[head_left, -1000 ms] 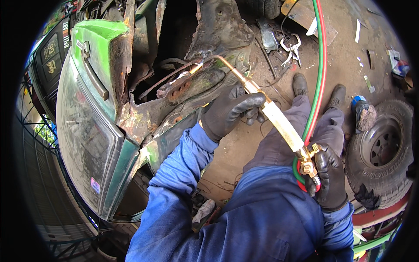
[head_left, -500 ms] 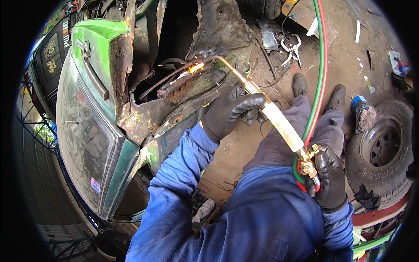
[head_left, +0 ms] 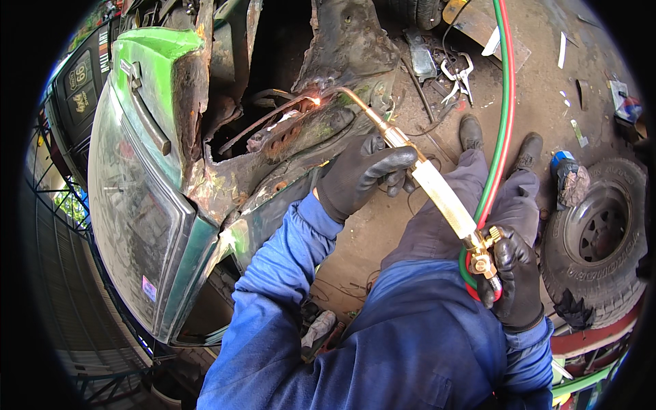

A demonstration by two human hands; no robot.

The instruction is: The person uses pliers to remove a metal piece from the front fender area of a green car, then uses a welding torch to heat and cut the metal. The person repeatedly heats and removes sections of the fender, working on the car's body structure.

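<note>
The brass cutting torch [head_left: 437, 195] lay on a long diagonal, its axis running from the near right up to the far left, with its bent tip [head_left: 335, 92] at the far end and a small bright flame [head_left: 313, 100] touching the rusted metal [head_left: 301, 130] of the torn car body. The left hand [head_left: 362, 174], in a black glove, was clamped around the fore part of the barrel, just short of where the thin neck began, so it was the hand nearer the flame. The right hand [head_left: 516, 277], also gloved in black, was closed around the valve end at the near right, well back from the cut. From that end the red and green hoses [head_left: 504, 102] looped and ran away to the far right across the dirt floor [head_left: 383, 225]. The green car shell [head_left: 147, 51] and its window glass [head_left: 130, 205] stood to the left of the torch line. The person's legs and dark shoes [head_left: 471, 130] stretched out under the barrel. A tyre [head_left: 601, 232] lay at the right, and loose pliers [head_left: 456, 72] lay on the floor beyond the feet.
</note>
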